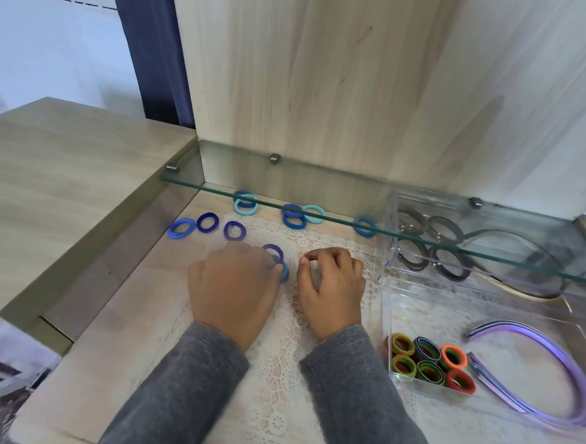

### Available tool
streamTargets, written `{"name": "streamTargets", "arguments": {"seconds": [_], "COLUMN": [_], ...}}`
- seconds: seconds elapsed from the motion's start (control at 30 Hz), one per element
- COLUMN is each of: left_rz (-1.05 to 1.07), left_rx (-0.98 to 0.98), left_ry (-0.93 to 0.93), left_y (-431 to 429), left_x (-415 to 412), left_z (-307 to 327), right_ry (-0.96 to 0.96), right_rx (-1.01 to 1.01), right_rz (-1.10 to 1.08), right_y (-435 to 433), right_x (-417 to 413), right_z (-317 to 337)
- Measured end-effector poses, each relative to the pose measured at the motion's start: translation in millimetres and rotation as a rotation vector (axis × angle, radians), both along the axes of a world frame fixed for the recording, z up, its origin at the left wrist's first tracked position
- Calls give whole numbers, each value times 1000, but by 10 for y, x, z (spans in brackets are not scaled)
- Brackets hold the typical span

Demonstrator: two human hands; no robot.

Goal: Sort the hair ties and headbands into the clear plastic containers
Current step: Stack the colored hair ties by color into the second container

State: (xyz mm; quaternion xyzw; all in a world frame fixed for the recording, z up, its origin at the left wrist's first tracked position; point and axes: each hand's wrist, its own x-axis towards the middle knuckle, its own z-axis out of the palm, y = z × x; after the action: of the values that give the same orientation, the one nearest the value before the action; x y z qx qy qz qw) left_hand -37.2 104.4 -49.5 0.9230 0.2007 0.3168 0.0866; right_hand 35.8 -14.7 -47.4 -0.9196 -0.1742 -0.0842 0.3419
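Note:
Several blue hair ties lie loose on the desk: a bright blue one [181,228], two dark blue ones [208,222] [234,231], and teal and blue ones [245,202] [299,216] [365,226] under the glass shelf. My left hand [234,285] grips a blue hair tie [283,271], with a purple-blue tie [273,250] just beyond its fingers. My right hand [330,286] is beside it with curled fingers and nothing visible in it. The near clear container [387,306] holds several red, green and orange ties [427,364] and purple headbands [529,370]. The far clear container [392,228] holds grey ties and dark headbands.
A glass shelf [353,222] runs across above the back of the desk, with a wooden panel behind it. A white lace mat [286,358] covers the desk under my hands. A raised wooden surface [64,173] stands to the left.

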Motion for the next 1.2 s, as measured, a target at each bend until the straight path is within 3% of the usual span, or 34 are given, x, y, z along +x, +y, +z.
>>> {"name": "streamTargets", "arguments": {"seconds": [0.8,1.0,1.2], "left_rz": [12,18,66], "left_rx": [17,-225,-257], "left_ry": [114,30,75], "left_y": [-58,-64,21], "left_x": [29,20,32], "left_z": [-22,38,14], "right_ry": [-7,-41,-112], "right_rx": [-18,14,-23], "right_rz": [7,56,197], "right_y": [-15,-24,4], "right_x": [-13,-21,-95], "right_z": [-8,-1,25]}}
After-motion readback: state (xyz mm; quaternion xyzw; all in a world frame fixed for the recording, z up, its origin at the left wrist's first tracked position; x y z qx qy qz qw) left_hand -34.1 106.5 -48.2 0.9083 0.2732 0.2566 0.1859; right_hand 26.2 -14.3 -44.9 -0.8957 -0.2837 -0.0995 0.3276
